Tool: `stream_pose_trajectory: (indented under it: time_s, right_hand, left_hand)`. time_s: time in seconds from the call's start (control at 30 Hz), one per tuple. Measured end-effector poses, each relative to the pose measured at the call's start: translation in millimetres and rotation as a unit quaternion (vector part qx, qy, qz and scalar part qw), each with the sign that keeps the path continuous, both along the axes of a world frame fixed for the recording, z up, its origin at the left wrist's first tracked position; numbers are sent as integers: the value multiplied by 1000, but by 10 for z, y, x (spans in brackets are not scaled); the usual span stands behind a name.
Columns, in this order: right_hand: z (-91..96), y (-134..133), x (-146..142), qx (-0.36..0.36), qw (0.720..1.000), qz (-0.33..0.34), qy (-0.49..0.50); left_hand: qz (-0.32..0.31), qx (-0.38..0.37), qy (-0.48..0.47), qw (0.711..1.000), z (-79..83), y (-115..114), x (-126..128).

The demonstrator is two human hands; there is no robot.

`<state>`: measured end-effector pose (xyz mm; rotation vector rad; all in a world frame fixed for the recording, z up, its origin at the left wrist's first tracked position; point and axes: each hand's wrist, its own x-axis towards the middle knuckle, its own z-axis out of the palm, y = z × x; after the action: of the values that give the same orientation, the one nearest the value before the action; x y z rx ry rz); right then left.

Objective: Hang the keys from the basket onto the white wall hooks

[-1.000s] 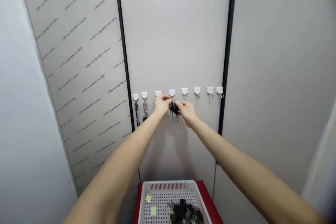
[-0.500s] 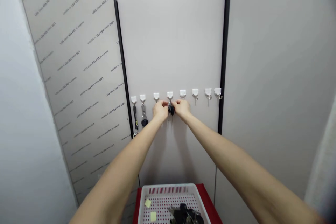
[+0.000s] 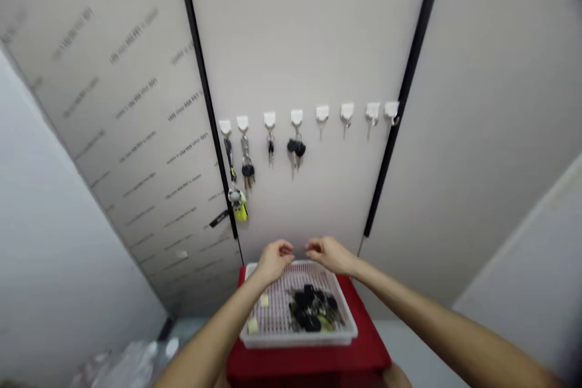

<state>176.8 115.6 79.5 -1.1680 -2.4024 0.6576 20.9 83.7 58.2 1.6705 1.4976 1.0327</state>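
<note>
The left hand (image 3: 274,262) has left the hooks and now sits over the tray (image 3: 297,339), its fingers (image 3: 282,248) loosely curled, holding nothing. The black keys (image 3: 296,148) hang free on the fourth hook (image 3: 296,117). More keys (image 3: 311,309) lie in the tray. The right hand (image 3: 331,254), fingers (image 3: 311,248) half open, is empty, just beside the left.

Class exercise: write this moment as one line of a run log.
left hand: over white tray rim | right hand: over tray rim | tray: piled keys | white wall hooks: four hold hanging keys
</note>
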Motion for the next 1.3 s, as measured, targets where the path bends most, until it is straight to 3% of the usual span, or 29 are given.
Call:
stream_pose_trajectory:
  time_s: [0.1,0.17,0.23,0.37,0.6,0.77,0.9,1.07,1.3]
  right_hand:
    - [-429,-303,20,14,986,36,-164]
    - [-586,-406,-3,60,975,23,-215]
    - [-673,-432,-33,83,971,15,-222]
    - [-723,-391,-50,60,981,29,-182]
    - [-703,-397,-26,11,994,16,-110]
    - [-691,-417,-64,-8,999,12,43]
    - [-640,-433,-157,-111,981,29,159]
    - [-490,-368,-277,-139,949,-34,282]
    - [-148,-189,-267,-143,928,-60,338]
  left_hand:
    - [-47,-74,83,993,-518,-206,15]
    - [-54,-71,146,985,-685,-300,40]
    - [-54,-50,199,977,-740,-336,63]
    - [-47,-41,249,967,-719,-302,67]
    - [-21,-61,188,980,-742,-267,-25]
    - [-6,-89,30,996,-586,-226,-66]
    - [-7,-77,-71,994,-388,-172,-78]
    - [-5,-62,-87,994,-186,-126,-57]
    - [-49,-49,-133,989,200,-100,-35]
